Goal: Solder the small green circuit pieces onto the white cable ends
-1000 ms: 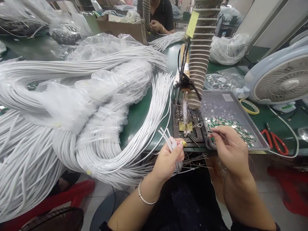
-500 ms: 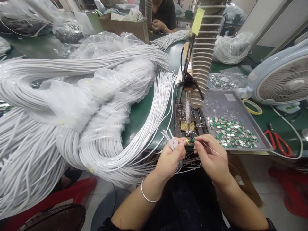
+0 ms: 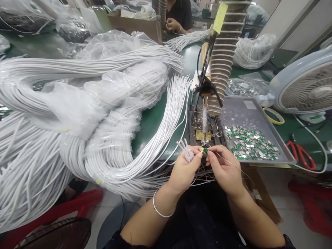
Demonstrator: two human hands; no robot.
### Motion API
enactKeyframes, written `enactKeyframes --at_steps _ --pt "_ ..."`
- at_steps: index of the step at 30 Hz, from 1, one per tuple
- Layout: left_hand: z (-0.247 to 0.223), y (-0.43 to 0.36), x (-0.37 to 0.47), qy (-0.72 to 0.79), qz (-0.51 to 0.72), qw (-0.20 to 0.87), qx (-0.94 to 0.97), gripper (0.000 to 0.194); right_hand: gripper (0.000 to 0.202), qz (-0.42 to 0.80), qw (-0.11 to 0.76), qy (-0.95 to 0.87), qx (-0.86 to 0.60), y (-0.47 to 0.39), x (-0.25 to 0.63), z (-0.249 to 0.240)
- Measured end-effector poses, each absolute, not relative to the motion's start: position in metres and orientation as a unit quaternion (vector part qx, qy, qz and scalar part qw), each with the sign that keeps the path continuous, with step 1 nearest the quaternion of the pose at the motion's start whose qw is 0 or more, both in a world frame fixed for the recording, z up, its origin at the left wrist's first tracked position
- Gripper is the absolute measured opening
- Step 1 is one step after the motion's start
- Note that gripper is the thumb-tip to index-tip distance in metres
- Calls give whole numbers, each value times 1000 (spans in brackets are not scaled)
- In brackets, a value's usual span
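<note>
My left hand [image 3: 184,170] is closed round a bunch of white cables [image 3: 187,155], whose cut ends stick up past the thumb. Something yellow [image 3: 202,149] covers or sits at its index fingertip. Touching that yellow piece is a small green circuit board [image 3: 205,150], between the fingertips of both hands. My right hand [image 3: 225,166] is pinched on a thin silvery solder wire [image 3: 231,163] that trails back over the hand. Which fingers bear the board's weight is hard to tell. Just above the fingertips points a soldering iron [image 3: 205,119], mounted tip down on a stand.
A grey tray [image 3: 255,159] with many small green-and-silver boards lies to the right, with red-handled scissors [image 3: 301,152], a yellow tape roll [image 3: 273,116] and a fan [image 3: 306,86] beyond. A ribbed hose [image 3: 223,62] rises behind the iron. Large cable bundles [image 3: 103,148] cover the left. A co-worker [image 3: 173,20] sits opposite.
My right hand has shifted slightly left, closing the gap, and the green board now meets the yellow piece at my left fingertip. The whole view has shifted slightly.
</note>
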State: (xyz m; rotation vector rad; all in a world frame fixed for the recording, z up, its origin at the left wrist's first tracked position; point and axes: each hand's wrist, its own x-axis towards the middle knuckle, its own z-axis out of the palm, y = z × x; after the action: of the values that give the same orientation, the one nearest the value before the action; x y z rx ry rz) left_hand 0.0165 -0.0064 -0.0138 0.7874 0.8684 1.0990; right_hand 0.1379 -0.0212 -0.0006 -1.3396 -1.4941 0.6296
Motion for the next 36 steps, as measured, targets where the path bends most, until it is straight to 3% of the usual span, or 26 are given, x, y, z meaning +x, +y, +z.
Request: enactKeyframes --at_steps 10,15,20,36 --pt "-11 -7 16 394 505 685 347 17 8 242 478 -646 -544 -23 140 -2" --pt "-11 -6 16 423 502 671 345 15 26 107 523 -675 -510 -26 142 -14" --pt "-3 -4 19 440 506 667 325 17 45 64 569 -672 -469 -28 144 -24" --pt "13 1 22 450 501 663 328 15 27 0 521 -730 -442 -22 147 -9"
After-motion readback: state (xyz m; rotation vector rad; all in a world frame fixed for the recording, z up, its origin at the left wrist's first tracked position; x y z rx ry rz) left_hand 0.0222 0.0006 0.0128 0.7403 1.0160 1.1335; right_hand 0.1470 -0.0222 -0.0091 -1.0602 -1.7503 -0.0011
